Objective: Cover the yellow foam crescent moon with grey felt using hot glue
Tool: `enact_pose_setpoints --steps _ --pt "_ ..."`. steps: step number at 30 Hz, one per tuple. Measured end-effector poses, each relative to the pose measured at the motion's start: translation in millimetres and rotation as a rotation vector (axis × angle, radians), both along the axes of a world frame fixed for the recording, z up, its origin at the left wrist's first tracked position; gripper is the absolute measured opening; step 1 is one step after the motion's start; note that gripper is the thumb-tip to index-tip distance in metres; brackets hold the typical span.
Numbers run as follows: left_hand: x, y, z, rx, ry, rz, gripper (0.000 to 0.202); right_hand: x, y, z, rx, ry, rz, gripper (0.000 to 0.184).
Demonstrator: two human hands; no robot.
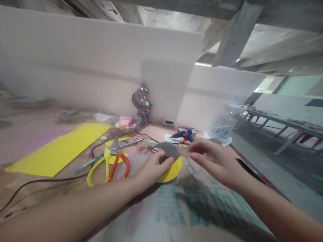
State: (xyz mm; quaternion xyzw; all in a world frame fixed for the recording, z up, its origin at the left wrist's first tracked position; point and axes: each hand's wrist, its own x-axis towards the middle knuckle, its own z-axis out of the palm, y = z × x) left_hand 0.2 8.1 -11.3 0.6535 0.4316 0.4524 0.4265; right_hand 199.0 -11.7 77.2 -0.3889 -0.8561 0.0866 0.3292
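Observation:
My left hand (153,168) pinches a grey curved paper piece (169,149) that lies over a yellow paper disc (174,170) on the table. My right hand (214,159) hovers just right of the disc, blurred by motion, fingers stretched toward the grey piece and holding nothing I can make out. Both forearms reach in from the bottom of the picture.
Scissors with yellow and orange handles (111,163) lie left of my hands beside a large yellow sheet (60,148). A blue glue gun (183,135), pens, black cables and a dark decorated ornament (142,104) sit further back. The table's right edge (252,171) drops to the floor.

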Motion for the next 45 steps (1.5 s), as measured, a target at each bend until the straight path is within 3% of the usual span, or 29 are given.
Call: enact_pose_setpoints --steps 5,8,12,21,27,34,37,40,41,43,45 --pt "-1 -4 8.5 -0.027 0.055 0.061 0.025 2 41 -45.6 -0.552 0.351 -0.006 0.044" --pt "-1 -4 9.5 -0.027 0.093 0.147 0.025 1 38 -59.7 -0.678 0.376 -0.026 0.036" --pt "0 -2 8.9 -0.063 0.110 0.201 0.023 -5 25 -61.5 -0.455 0.321 -0.111 0.023" --pt "-1 -3 14.3 -0.060 0.080 0.182 0.028 -7 11 -70.2 -0.149 0.066 0.127 0.016" --pt "-4 -3 9.8 -0.059 0.086 0.217 0.033 -5 7 -73.3 0.159 -0.138 0.206 0.018" --pt "-5 2 3.9 -0.040 0.078 0.211 0.038 1 6 -52.4 0.485 -0.468 0.207 0.035" --pt "-3 0 8.0 -0.048 0.082 0.213 0.032 18 24 -41.4 0.447 -0.295 0.066 0.037" --pt "-2 -2 10.7 -0.086 0.058 0.217 0.028 38 54 -39.2 0.245 -0.061 -0.306 0.031" --pt "-2 -3 10.6 -0.099 0.043 0.209 0.028 44 65 -40.6 0.167 -0.027 -0.368 0.026" --pt "-2 -2 9.6 -0.116 0.010 0.180 0.027 51 85 -45.5 -0.019 0.101 -0.396 0.023" --pt "-2 -1 9.1 -0.129 -0.011 0.159 0.026 54 102 -51.2 -0.108 0.122 -0.387 0.037"
